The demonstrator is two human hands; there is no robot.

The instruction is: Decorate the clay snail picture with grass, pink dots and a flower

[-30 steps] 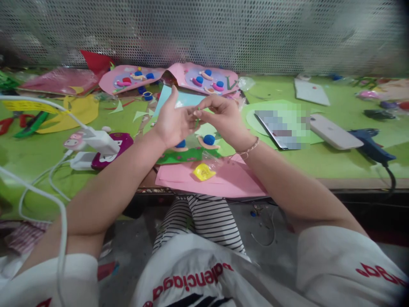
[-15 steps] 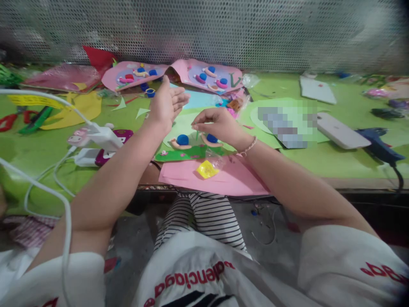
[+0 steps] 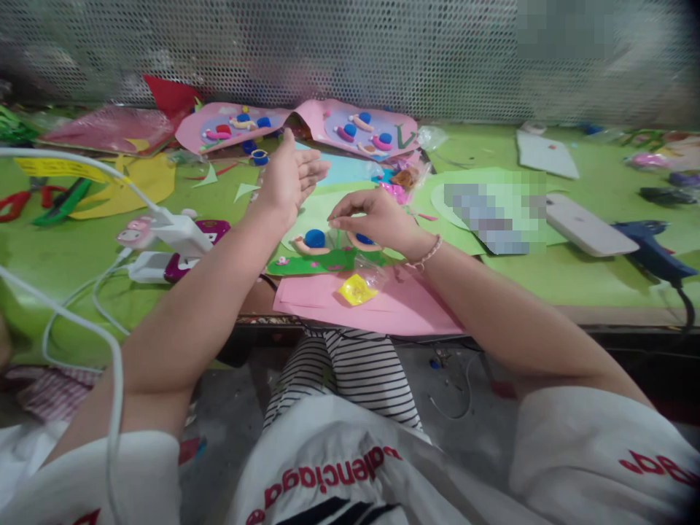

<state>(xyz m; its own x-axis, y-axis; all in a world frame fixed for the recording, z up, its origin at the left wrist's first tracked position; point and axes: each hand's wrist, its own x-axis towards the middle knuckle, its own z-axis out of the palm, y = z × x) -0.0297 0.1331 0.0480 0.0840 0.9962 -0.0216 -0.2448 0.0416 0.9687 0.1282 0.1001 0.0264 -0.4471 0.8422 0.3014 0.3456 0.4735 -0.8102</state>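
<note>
Head view: right hand [image 3: 372,222] pinches green strip [image 3: 337,237] near green border [image 3: 298,266], left hand [image 3: 287,179] open beyond it; slackened pinch could drop strip.

The strip [image 3: 337,238], thin and green, hangs nearly upright, pinched at its top, over the pale green card [image 3: 314,208]. Two blue-shelled snails [image 3: 314,239] lie along the card's near side, one partly hidden.
</note>
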